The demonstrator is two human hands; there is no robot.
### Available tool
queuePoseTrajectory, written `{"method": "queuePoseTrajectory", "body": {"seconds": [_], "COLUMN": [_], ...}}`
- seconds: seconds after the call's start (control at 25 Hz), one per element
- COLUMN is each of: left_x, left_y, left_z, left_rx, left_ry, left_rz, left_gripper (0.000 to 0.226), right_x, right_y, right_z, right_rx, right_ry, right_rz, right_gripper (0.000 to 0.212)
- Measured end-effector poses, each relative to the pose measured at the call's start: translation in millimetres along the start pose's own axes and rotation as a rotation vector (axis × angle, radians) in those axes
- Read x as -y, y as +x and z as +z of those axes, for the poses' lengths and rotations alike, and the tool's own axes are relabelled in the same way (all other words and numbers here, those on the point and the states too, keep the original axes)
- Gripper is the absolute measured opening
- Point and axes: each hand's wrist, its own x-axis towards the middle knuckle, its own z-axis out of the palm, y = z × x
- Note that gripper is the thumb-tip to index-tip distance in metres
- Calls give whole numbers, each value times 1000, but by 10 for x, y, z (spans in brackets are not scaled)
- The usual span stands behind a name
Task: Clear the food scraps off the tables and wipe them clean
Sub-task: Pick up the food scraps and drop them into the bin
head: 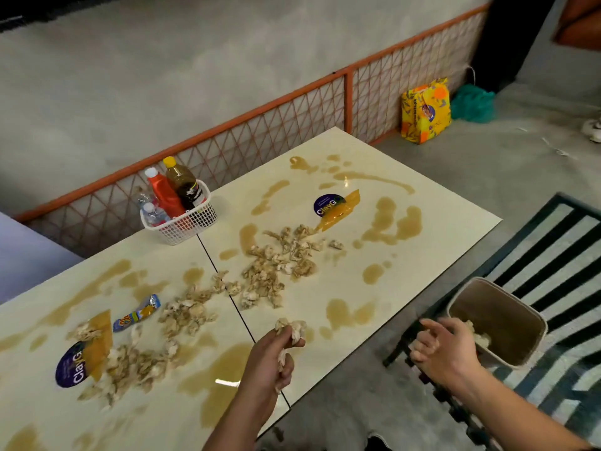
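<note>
- The left table (156,424) was streaked with brown liquid spills (224,375) and carried a round purple sticker (73,366) near its front-left part.
- A crumpled snack wrapper (138,312) lay just beyond the sticker, beside a loose heap of pale food scraps (136,362).
- A white basket (182,224) stood at the far edge where the two tables met, holding a red bottle (164,193), a dark bottle with a yellow cap (182,182) and small clear bottles.
- More scraps (276,268) were strewn across the seam and onto the right table (448,203), touching one another in a ragged pile.
- The left hand (281,349) was over the near edge by the seam, fingers curled tight round a clump of scraps, some poking out above the knuckles.
- A second purple sticker (328,205) sat farther back on the right table, with brown puddles (393,229) to its right.
- A yellow patterned bag (424,110) stood on the floor against the orange railing (247,118).
- The right hand (445,348) was off the table, fingers curled over the near rim of a beige bin (520,320).
- The bin was tilted on a black-and-white striped bench (559,255), with a few scraps inside.
</note>
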Motion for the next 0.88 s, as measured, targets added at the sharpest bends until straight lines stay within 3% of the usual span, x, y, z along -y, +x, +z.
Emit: {"method": "queuePoseTrajectory", "body": {"seconds": [0.04,0.2,0.32,0.36,0.44,0.52,0.64,0.76,0.88], "left_x": [42,122,129,133,152,186,207,237,286], "left_y": [-12,-8,12,12,20,26,-39,-115,-75], "left_z": [89,319,473,549,686,836,1074,1302,1407], "left_rx": [-1,-2,24,36,55,87,172,266,311], "left_ry": [14,61,118,139,181,250,452,638,867], "left_rz": [-12,-43,-33,-28,-17,-6,39,107,218], "left_gripper": [24,23,23,22,23,24,32,37,29], "right_x": [123,634,1023,1122,1198,1128,746,259,-57], "right_y": [80,527,829,892,904,816,497,3,-377], "right_z": [-194,-796,-1022,-1091,-1149,-1125,-815,-356,-13], "right_rx": [-23,-248,-379,-378,-310,-278,-124,255,522], "right_ry": [35,122,320,431,582,534,190,-270,-433], "right_rz": [-25,-92,-145,-160,-137,-77,53,167,118], "right_gripper": [8,50,30,32,46,48,45,51,42]}}
